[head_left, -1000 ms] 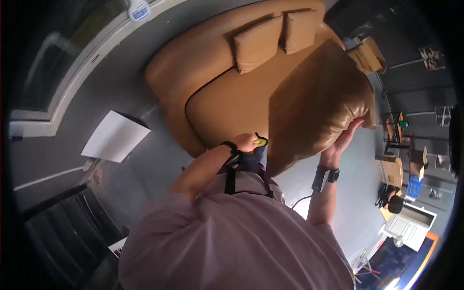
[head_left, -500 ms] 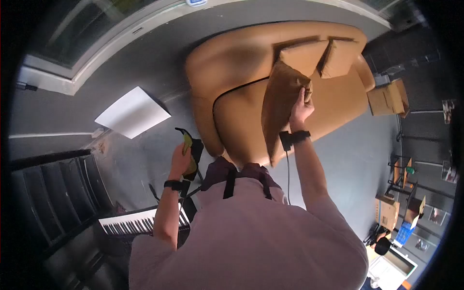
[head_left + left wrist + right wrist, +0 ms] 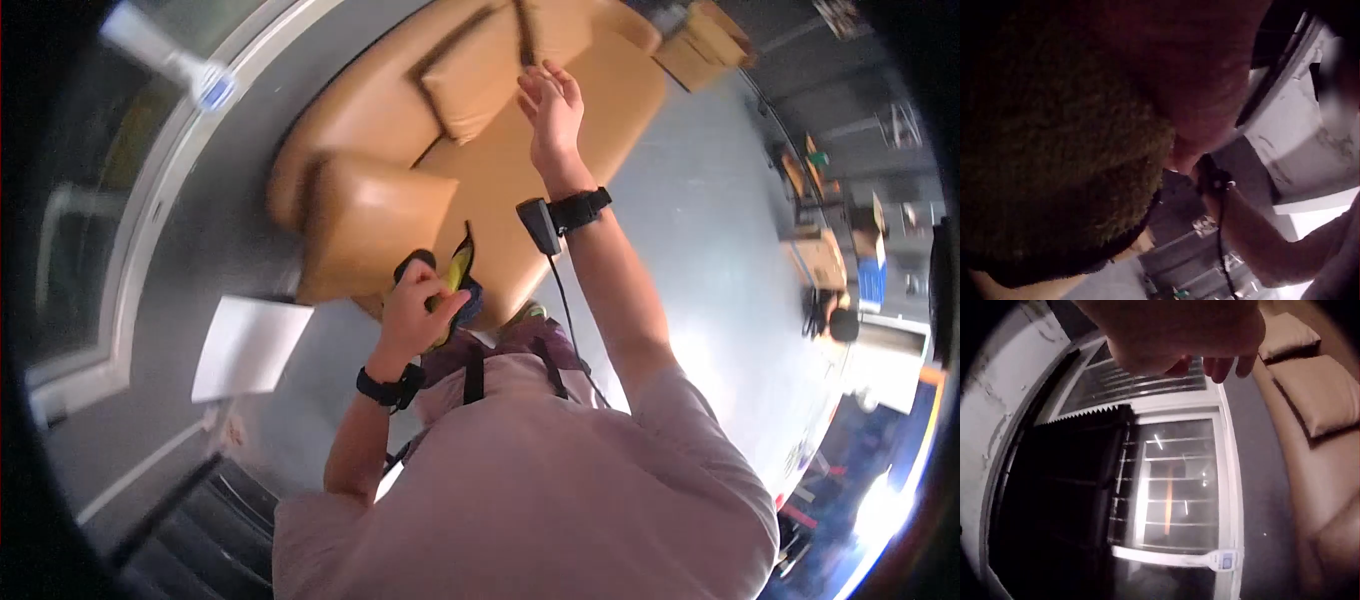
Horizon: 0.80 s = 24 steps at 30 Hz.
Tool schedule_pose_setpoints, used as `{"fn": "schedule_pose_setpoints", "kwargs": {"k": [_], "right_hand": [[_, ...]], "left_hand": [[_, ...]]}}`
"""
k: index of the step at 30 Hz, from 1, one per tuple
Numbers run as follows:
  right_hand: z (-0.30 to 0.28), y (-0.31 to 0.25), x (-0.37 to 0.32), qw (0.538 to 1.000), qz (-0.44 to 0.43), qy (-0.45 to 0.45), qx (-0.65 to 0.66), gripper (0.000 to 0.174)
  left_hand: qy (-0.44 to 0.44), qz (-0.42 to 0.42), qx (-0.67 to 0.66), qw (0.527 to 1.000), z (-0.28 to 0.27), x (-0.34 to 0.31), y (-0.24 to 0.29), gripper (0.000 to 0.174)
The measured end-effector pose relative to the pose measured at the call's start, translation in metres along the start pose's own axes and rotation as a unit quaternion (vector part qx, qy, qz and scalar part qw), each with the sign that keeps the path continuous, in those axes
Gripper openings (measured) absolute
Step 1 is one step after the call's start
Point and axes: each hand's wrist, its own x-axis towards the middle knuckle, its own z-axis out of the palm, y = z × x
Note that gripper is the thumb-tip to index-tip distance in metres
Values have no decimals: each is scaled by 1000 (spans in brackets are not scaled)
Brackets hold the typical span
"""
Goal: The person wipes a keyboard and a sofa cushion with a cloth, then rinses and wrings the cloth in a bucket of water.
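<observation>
My left hand (image 3: 408,318) grips a fuzzy yellow-green cloth with a dark edge (image 3: 459,268), in front of the tan sofa (image 3: 505,185). Close up in the left wrist view, the cloth (image 3: 1054,150) fills much of the picture, beside the hand. A loose tan cushion (image 3: 385,212) leans at the sofa's left end, just beyond that hand. My right hand (image 3: 553,112) is raised over the seat, fingers spread and slightly bent, holding nothing. Beneath the right wrist camera's upper edge, the same hand (image 3: 1185,334) shows with its fingertips hanging down.
Two more cushions, one of them a tan square (image 3: 475,90), rest against the sofa back. A white board (image 3: 250,345) lies at the left by the wall. Cardboard boxes (image 3: 700,48) stand past the sofa's far end. A cable (image 3: 565,310) hangs from the right wrist.
The right hand carried the cushion leftward and let go of it; it is now at the sofa's left end. The left hand swung out to the left and came back, still holding the cloth.
</observation>
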Motion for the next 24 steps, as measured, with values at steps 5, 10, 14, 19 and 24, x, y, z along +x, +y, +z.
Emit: {"fn": "schedule_pose_setpoints", "kwargs": {"k": [5,10,14,19,24], "right_hand": [[-121,-78,-14,988,-25,112,101,32],[-278,-146,-64,955,-154,222,126,28],[-403,-193,-156,897,-299,301,-126,25],[-570,-262,-286,696,-406,341,-485,28],[-677,-269,-361,698,-310,455,-457,25]], "left_hand": [[-127,132,-107,977,89,95,102,39],[-371,123,-190,901,229,88,210,43],[-455,84,-213,860,327,32,266,39],[-586,-11,-209,783,472,-50,348,36],[-653,49,-126,745,572,-99,360,42]]}}
